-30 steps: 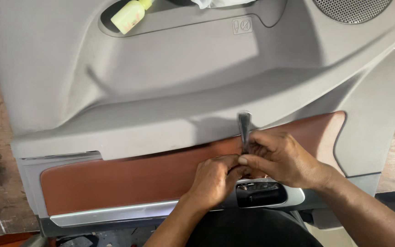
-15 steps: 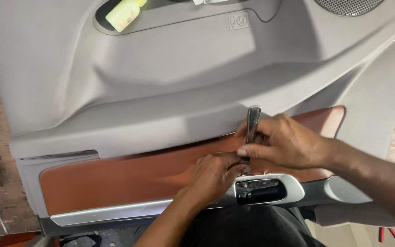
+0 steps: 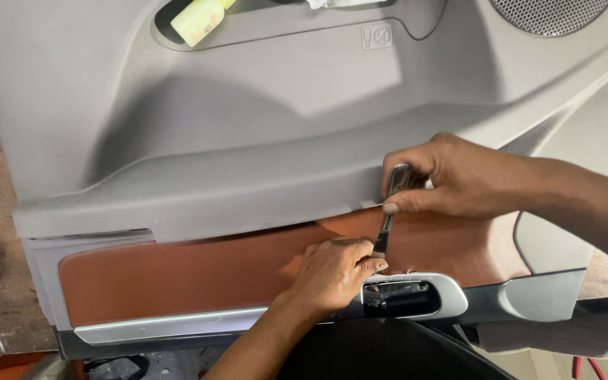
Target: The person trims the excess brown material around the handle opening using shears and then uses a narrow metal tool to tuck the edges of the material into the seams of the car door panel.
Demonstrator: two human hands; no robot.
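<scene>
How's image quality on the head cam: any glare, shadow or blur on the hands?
Head view: sharp, soft even light; mild sheen on the silver handle bezel and metal tool; soft shadow under the grey armrest ridge; right hand and left hand unblurred.

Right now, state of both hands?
Left hand: closed, fingers pressed on the brown trim panel by the tool tip.
Right hand: closed on the metal tool.

- The right hand point(image 3: 459, 176) and the left hand point(image 3: 332, 271) are crowding the metal tool point(image 3: 388, 211) near the door panel's point(image 3: 248, 112) lower right edge.
- The raised armrest ridge point(image 3: 212, 197) is running across the panel, blocking low passage from the far edge.
- The silver handle surround point(image 3: 452, 295) is sitting just beside the left hand.
- The brown insert point(image 3: 177, 274) toward the left edge is lying open.
</scene>
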